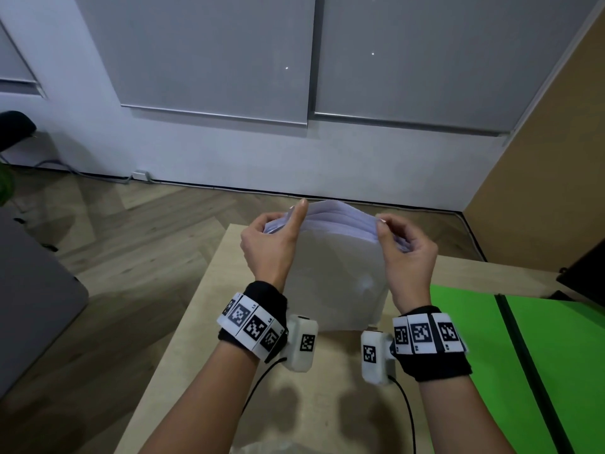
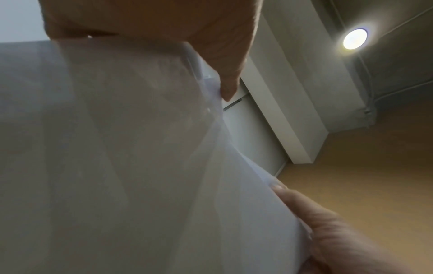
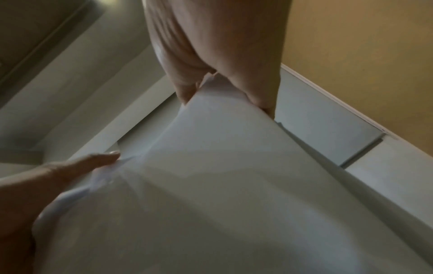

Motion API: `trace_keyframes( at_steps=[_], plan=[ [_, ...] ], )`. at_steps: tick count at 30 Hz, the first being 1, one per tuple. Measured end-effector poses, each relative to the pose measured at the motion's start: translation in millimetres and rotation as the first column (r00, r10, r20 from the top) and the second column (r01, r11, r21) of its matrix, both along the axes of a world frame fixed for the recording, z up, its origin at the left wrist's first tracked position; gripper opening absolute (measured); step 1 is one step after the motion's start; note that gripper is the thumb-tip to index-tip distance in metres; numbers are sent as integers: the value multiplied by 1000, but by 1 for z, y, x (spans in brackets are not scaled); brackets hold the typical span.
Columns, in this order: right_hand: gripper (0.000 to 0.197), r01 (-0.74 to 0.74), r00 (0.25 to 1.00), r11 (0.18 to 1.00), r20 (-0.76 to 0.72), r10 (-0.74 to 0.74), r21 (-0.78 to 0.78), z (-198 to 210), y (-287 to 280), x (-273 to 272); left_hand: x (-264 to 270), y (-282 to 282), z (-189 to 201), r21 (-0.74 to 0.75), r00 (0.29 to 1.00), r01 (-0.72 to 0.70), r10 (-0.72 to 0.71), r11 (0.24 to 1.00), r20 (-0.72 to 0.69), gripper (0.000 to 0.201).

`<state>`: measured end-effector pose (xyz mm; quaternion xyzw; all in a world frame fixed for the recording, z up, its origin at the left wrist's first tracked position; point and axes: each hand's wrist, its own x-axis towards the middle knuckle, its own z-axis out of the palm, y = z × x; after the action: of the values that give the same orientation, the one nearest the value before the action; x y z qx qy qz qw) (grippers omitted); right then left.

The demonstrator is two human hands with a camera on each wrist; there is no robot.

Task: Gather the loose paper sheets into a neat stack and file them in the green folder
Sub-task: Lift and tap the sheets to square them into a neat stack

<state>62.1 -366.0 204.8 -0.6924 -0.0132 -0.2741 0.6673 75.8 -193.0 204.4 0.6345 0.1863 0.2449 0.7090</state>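
A stack of white paper sheets [image 1: 337,270] stands upright on its lower edge on the light wooden table [image 1: 203,309]. My left hand [image 1: 275,244] grips the stack's upper left side, thumb pointing up along the near face. My right hand [image 1: 404,253] pinches the upper right side. The top edges fan apart slightly and bow between the hands. The left wrist view shows the paper sheets [image 2: 117,157] filling the picture, and the right wrist view shows the paper sheets [image 3: 222,185] with fingers at the edges. The green folder [image 1: 537,355] lies open flat on the table to the right.
A dark object [image 1: 586,276] sits at the table's far right edge. A grey surface [image 1: 29,296] stands on the left, over a wooden floor [image 1: 137,244]. Cables run from both wrist cameras back along my forearms. A white wall with grey panels lies ahead.
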Motion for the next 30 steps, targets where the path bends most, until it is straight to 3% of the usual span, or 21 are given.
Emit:
trace_keyframes(
  at_steps=[5,7,9,11,12,14,16,17,19,22,25,28,30],
  plan=[
    [15,44,998,997,-48,-41,68,-8,-11,3,-1,13,-8,47,987,144,-147,988,68,41],
    [5,-17,998,999,-68,18,28,-8,-9,0,-1,15,-12,73,982,181,-185,981,46,37],
    [22,-87,993,994,-84,81,-67,-4,-5,-4,0,16,-14,90,973,225,-229,970,32,34],
    [43,-127,987,946,-134,90,-299,0,-2,-8,1,18,-17,124,958,280,-286,952,29,28],
    [45,-125,985,880,-165,54,-459,2,-3,-9,1,20,-19,132,950,306,-312,943,30,21],
    [32,-77,975,630,-189,-113,-773,8,-8,-11,1,24,-20,149,929,355,-366,923,49,13],
    [24,-70,950,390,-181,-255,-918,23,-12,-13,0,28,-17,191,909,393,-412,899,68,11],
    [23,-80,946,329,-176,-273,-941,30,-13,-14,-1,28,-14,224,892,414,-442,882,94,9],
    [28,-113,955,276,-180,-234,-955,47,-14,-18,-3,27,-6,339,848,439,-509,832,151,25],
    [20,-289,937,323,-335,-99,-901,60,-5,-21,-5,20,10,559,814,392,-559,730,159,39],
    [6,-310,942,391,-335,5,-867,52,-3,-16,-3,21,20,602,771,476,-633,641,64,23],
    [11,-302,949,550,-298,99,-778,39,-22,-13,9,54,4,696,814,528,-525,487,-250,32],
    [14,-339,931,676,-338,139,-654,33,-42,-13,13,87,-16,703,799,588,-423,400,-428,38]
  ],
)
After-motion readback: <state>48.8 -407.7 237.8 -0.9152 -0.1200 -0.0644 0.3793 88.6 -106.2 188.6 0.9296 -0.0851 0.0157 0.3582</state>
